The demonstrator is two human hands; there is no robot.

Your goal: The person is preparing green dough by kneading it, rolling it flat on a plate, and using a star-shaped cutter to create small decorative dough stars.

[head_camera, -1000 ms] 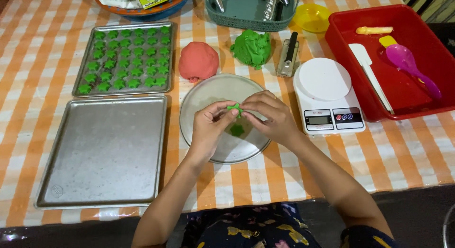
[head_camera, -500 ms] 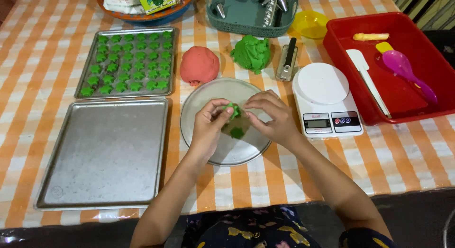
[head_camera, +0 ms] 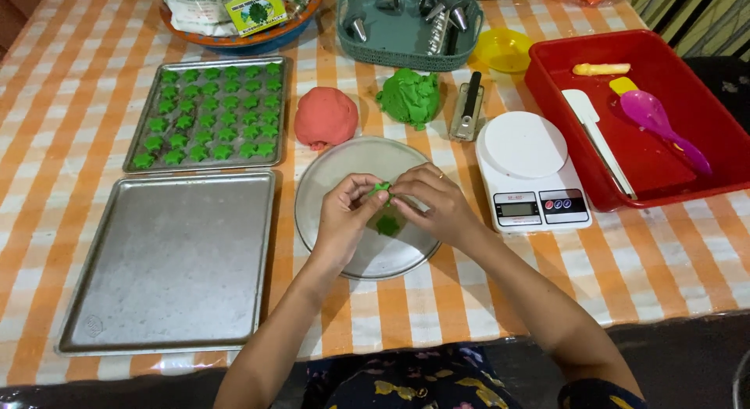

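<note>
Both of my hands meet over a round metal plate (head_camera: pixel 336 167). My left hand (head_camera: pixel 344 220) and my right hand (head_camera: pixel 432 203) pinch a small piece of green dough (head_camera: pixel 380 189) between their fingertips. A second bit of green dough (head_camera: pixel 388 225) lies on the plate just under them. Behind the plate sit a red dough ball (head_camera: pixel 326 117) and a lump of green dough (head_camera: pixel 410 97).
An empty metal tray (head_camera: pixel 168 260) lies at the left, and behind it a tray (head_camera: pixel 208 114) with several green dough shapes. A white kitchen scale (head_camera: pixel 529 172) and a red tub (head_camera: pixel 641 120) with spatulas stand at the right. A green basket (head_camera: pixel 408 26) holds metal nozzles.
My hands stay over the plate and keep working the small green piece; only the fingers have shifted a little.
</note>
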